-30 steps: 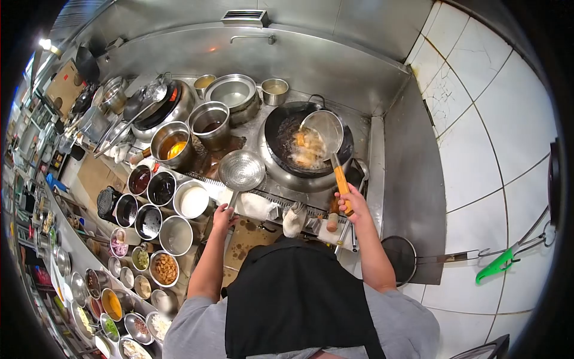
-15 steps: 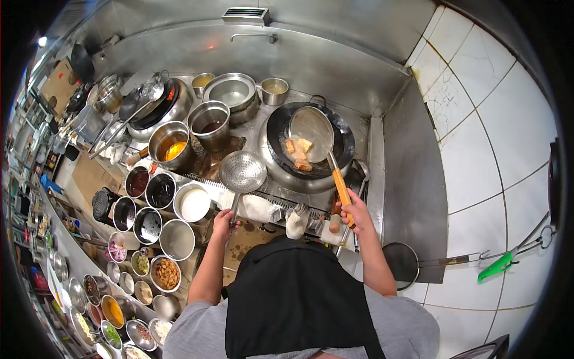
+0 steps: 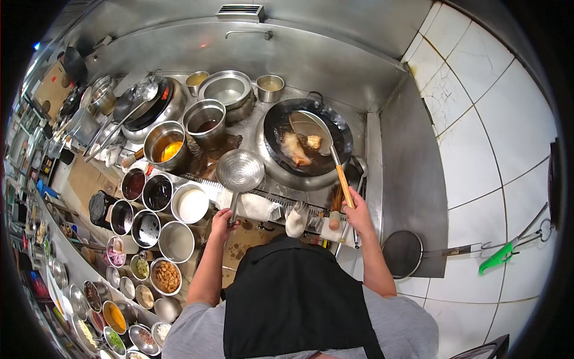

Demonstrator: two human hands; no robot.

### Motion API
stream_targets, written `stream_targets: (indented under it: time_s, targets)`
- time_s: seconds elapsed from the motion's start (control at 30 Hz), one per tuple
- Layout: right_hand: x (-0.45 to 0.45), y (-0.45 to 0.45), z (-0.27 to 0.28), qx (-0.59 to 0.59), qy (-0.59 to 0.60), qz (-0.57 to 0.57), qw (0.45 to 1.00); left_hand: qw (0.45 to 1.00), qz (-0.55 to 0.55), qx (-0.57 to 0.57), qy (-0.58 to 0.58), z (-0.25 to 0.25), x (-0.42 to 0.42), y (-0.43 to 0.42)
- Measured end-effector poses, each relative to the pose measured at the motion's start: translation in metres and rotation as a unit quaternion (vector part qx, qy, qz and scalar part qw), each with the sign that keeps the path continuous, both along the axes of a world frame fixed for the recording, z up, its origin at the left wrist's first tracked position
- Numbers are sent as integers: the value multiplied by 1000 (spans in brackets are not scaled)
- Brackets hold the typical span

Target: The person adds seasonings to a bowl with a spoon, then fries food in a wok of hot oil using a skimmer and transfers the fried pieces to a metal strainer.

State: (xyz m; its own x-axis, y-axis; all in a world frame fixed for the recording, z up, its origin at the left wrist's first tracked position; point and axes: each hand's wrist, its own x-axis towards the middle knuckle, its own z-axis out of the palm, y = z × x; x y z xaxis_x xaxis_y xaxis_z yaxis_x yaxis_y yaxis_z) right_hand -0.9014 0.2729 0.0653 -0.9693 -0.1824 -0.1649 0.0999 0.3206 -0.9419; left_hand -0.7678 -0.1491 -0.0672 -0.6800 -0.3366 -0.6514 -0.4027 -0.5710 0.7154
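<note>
My right hand (image 3: 357, 213) is closed round the wooden handle of a wire mesh strainer (image 3: 308, 124), whose bowl sits tilted inside the black wok (image 3: 343, 135). Golden fried pieces (image 3: 297, 149) lie in bubbling oil in the wok, one of them against the strainer's lower edge. My left hand (image 3: 222, 222) grips the handle of a perforated metal ladle (image 3: 240, 170). That ladle is held level to the left of the wok, over the stove's front edge, with nothing in its bowl.
Metal pots (image 3: 204, 122) stand left of the wok, one with orange contents (image 3: 170, 149). Containers of sauces and ingredients (image 3: 165, 276) fill the left side. A folded white cloth (image 3: 256, 207) and a brush (image 3: 335, 210) lie along the front edge. Another strainer (image 3: 402, 254) is at the right.
The mesh strainer was raised with pieces in it half a second ago; now it is lower and tipped in the wok, with pieces in the oil. The left ladle has barely moved.
</note>
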Motion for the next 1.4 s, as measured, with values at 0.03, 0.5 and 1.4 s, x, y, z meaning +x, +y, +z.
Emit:
stream_targets:
  time_s: [0.03, 0.5, 1.4]
  targets:
    - [2, -1, 2, -11, -10, -7, 1000, 1000, -5, 3, 0, 2, 0, -1]
    - [31, -27, 49, -35, -52, -5, 998, 999, -20, 35, 22, -12, -4, -11]
    - [-50, -61, -2, 66, 133, -23, 989, 1000, -5, 10, 6, -3, -2, -1]
